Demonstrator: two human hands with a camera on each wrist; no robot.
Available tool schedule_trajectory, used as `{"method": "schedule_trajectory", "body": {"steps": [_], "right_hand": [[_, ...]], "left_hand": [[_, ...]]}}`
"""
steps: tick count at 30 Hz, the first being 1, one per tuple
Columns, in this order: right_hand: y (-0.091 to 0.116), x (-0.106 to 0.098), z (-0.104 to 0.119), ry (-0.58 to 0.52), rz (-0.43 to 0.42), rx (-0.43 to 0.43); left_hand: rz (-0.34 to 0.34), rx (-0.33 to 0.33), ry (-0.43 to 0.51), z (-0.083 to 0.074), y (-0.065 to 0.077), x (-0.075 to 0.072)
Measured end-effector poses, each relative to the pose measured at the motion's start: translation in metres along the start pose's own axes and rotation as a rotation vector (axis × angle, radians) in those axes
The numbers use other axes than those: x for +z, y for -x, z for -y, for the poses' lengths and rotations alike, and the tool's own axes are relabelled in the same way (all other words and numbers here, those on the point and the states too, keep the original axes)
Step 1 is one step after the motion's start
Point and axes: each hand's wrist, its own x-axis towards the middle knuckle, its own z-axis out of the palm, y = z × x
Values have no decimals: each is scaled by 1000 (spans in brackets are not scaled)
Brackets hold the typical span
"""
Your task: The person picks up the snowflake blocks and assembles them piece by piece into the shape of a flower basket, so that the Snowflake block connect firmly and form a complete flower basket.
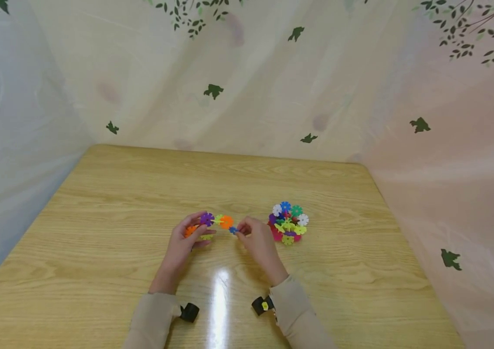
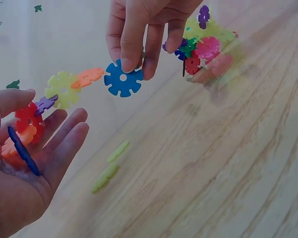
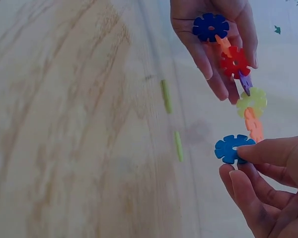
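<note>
A chain of slotted, flower-shaped plastic discs hangs between the two hands. My left hand holds one end, its thumb and fingers about the red disc. A dark blue disc and an orange disc lie over that palm. Beyond the purple disc come a yellow disc and another orange disc. My right hand pinches a blue disc between thumb and fingertips, at the orange disc's edge. I cannot tell whether those two are slotted together.
A cluster of joined multicoloured discs stands on the wooden table, right of the right hand. Two yellow-green discs lie below the chain. Printed curtains hang behind and beside the table.
</note>
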Motion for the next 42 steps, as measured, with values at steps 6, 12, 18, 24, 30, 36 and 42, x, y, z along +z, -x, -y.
{"method": "schedule_trajectory", "body": {"steps": [6, 12, 18, 24, 30, 36, 42], "right_hand": [[0, 1, 2, 42, -27, -35], [2, 2, 3, 131, -69, -63], [4, 4, 2, 180, -105, -68], [5, 3, 4, 166, -117, -88], [5, 1, 7, 122, -98, -111], [6, -1, 10, 128, -91, -117], [7, -2, 13, 145, -82, -129]], "left_hand": [[12, -4, -1, 2, -1, 1], [23, -25, -70, 4, -2, 0], [66, -18, -137, 7, -2, 0], [142, 12, -155, 9, -1, 0], [195, 34, -200, 10, -2, 1], [162, 36, -262, 10, -1, 3], [66, 55, -372, 10, 2, 6]]}}
